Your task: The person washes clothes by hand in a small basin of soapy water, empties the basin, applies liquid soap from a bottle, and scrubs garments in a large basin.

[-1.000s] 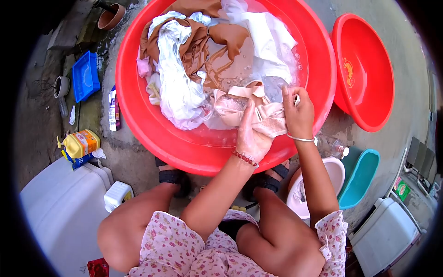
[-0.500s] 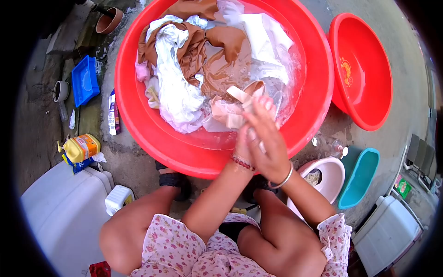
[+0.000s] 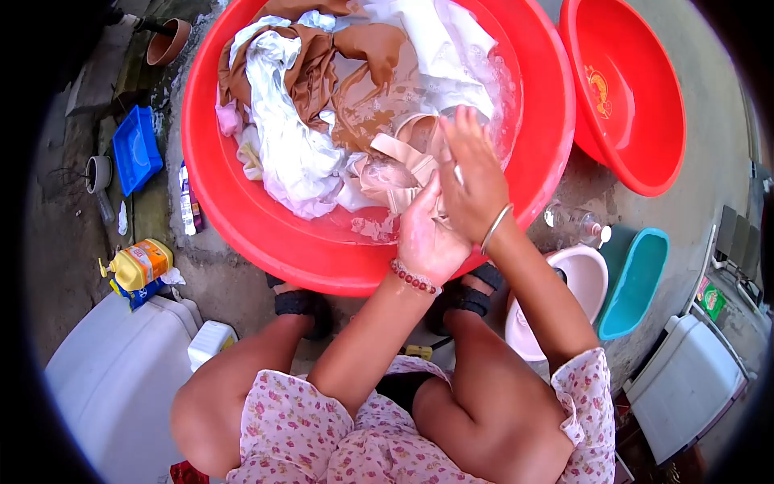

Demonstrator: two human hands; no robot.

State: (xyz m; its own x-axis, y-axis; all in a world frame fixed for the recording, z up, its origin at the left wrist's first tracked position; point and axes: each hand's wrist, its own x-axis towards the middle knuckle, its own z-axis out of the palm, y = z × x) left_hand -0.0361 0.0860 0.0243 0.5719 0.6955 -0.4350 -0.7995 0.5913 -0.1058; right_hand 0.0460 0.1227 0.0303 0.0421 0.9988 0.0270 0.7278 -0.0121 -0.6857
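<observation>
In the large red basin [image 3: 528, 206], wet clothes lie in sudsy water. A beige strapped garment [image 3: 395, 187], which looks like a bra, is bunched near the basin's front. My left hand [image 3: 431, 238], palm up at the front rim, grips an edge of it; its fingers are partly hidden. Against that palm leans my right hand [image 3: 477, 181], fingers stretched out, beside the beige fabric. Brown cloth [image 3: 367, 113], a twisted white cloth [image 3: 278, 113] and another white cloth [image 3: 439, 40] soak behind.
A second red basin [image 3: 645, 89] leans at the right. Below it are a clear bottle [image 3: 571, 219], a pink tub [image 3: 584, 270] and a teal tub [image 3: 641, 278]. On the left are a yellow jug [image 3: 141, 264], a blue tray [image 3: 137, 151] and a white container [image 3: 211, 345].
My hands have come apart somewhat: the right one lifted and straightened, the left turned palm up. The view shifted, so the basin sits slightly higher and further left.
</observation>
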